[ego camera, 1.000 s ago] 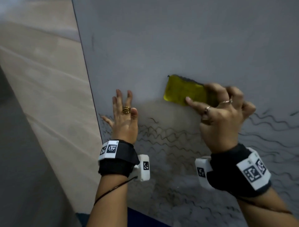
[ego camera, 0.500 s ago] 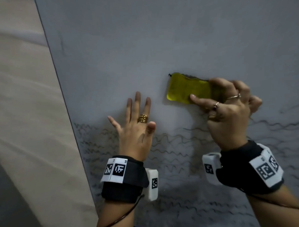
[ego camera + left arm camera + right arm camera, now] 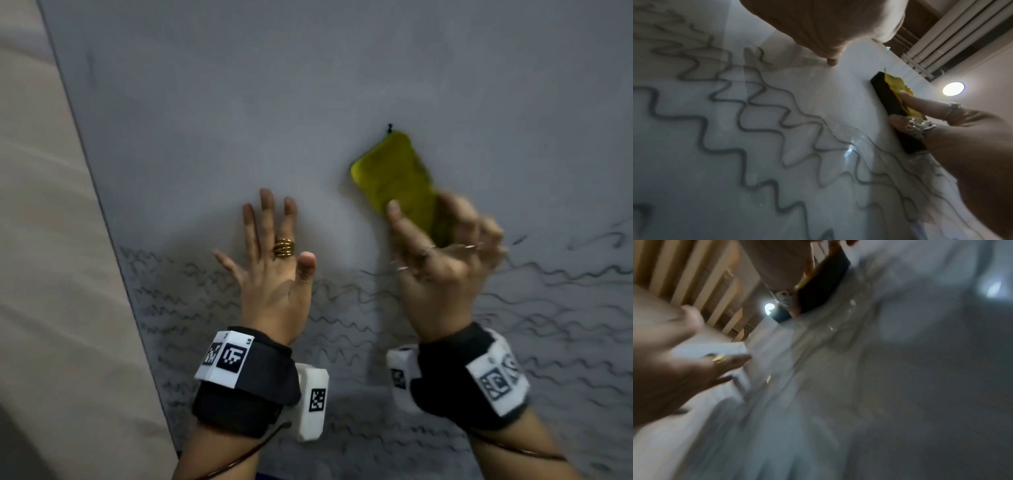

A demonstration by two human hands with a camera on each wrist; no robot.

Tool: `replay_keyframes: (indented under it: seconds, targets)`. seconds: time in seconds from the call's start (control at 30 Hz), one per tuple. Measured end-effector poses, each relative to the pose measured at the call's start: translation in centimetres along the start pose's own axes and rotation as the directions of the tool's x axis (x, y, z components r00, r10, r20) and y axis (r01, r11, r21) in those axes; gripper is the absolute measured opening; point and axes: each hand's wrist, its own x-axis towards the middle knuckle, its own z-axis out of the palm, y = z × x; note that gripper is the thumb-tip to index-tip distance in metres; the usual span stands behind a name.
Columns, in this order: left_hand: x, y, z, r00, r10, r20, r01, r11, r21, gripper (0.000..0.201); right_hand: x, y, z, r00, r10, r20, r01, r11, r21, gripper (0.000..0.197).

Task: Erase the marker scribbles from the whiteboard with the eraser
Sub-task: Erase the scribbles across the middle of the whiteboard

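Your right hand (image 3: pixel 442 270) grips the eraser (image 3: pixel 397 178) against the board (image 3: pixel 342 85)

The eraser sits tilted, yellow back out and black pad on the board, just above the top row of scribbles (image 3: pixel 342 329); your thumb and curled fingers clamp its lower end, blurred. Your left hand (image 3: pixel 274 274) lies flat on the board beside it, fingers straight and spread, holding nothing, a gold ring (image 3: pixel 284 247) on one finger
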Motion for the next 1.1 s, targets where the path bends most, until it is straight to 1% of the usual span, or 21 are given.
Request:
replay_keyframes:
  seconds: [0.07,0.1,0.17,0.23,0.33,0.37,0.43,0.53,0.6,0.67,0.73,0.83,0.87,0.93,1.0,1.03,1.1]
  targets:
    - [0.0,-0.1,0.4,0.999,0.003,-0.034,-0.001,0.999,0.039,0.096,-2.1,-1.1,0.5,0.996,-0.042,0.077,0.041,0.999,0.012,0.031]
    - [0.1,-0.1,0.7,0.999,0.001,-0.047,0.002,0.998,0.061,0.092,-2.9,-0.8,0.4,0.993,-0.060,0.098,0.061,0.998,0.001,0.028]
    - [0.1,0.0,1.0,0.997,-0.010,-0.080,0.020,0.992,0.123,0.083,-3.1,0.4,-0.5,0.996,-0.070,0.064,0.071,0.997,-0.011,0.024]
    - [0.2,0.0,1.3,0.993,-0.026,-0.118,0.046,0.984,0.170,0.072,-2.2,1.2,-1.0,1.000,-0.013,-0.014,0.013,1.000,0.017,0.019]
    - [0.4,0.3,2.1,0.981,-0.056,-0.186,0.092,0.977,0.193,0.065,-1.0,0.0,-0.2,0.990,0.090,-0.111,-0.082,0.994,0.075,0.020]
    - [0.5,0.4,2.3,0.977,-0.060,-0.205,0.101,0.976,0.194,0.064,-0.9,-0.5,0.0,0.988,0.110,-0.108,-0.100,0.990,0.095,0.018]
    - [0.5,0.4,2.7,0.970,-0.054,-0.239,0.102,0.975,0.196,0.061,-1.8,-1.0,0.2,0.992,0.098,-0.080,-0.090,0.991,0.100,0.012]
    - [0.7,0.8,2.9,0.958,-0.052,-0.281,0.110,0.975,0.193,0.060,-2.9,-0.8,0.2,0.998,0.050,-0.037,-0.046,0.995,0.091,0.025]
    - [0.9,1.7,3.1,0.951,-0.089,-0.297,0.145,0.975,0.170,0.069,-2.7,0.1,0.0,0.998,0.043,-0.049,-0.039,0.996,0.085,0.030]
    - [1.2,3.0,3.4,0.946,-0.146,-0.291,0.189,0.974,0.125,0.081,-2.0,1.6,-0.4,0.994,0.077,-0.081,-0.075,0.997,0.025,0.033]
    - [1.6,4.0,3.7,0.940,-0.175,-0.292,0.206,0.975,0.081,0.076,-1.3,2.6,-0.7,0.991,0.094,-0.094,-0.098,0.994,-0.040,0.035]
    - [1.8,4.4,4.2,0.938,-0.195,-0.287,0.226,0.971,0.075,0.065,-1.4,1.0,0.2,0.988,0.120,-0.097,-0.129,0.987,-0.093,0.033]
    - [1.8,4.3,4.4,0.938,-0.191,-0.288,0.224,0.971,0.086,0.064,-1.8,0.2,0.7,0.991,0.108,-0.084,-0.116,0.989,-0.097,0.035]
    - [1.8,4.1,4.5,0.938,-0.187,-0.290,0.226,0.968,0.107,0.063,-2.6,-0.6,1.1,0.999,0.045,-0.026,-0.047,0.993,-0.105,0.042]
    - [1.8,4.0,4.6,0.935,-0.197,-0.296,0.238,0.965,0.110,0.064,-2.8,1.0,0.4,1.000,-0.017,0.010,0.018,0.986,-0.168,0.049]
    - [1.8,4.0,4.6,0.934,-0.200,-0.297,0.240,0.965,0.106,0.064,-2.8,2.3,-0.1,1.000,-0.022,0.004,0.022,0.977,-0.214,0.049]
    - [1.7,4.2,4.8,0.937,-0.199,-0.286,0.233,0.968,0.090,0.063,-2.6,4.8,-1.3,0.999,0.022,-0.041,-0.032,0.967,-0.254,0.043]
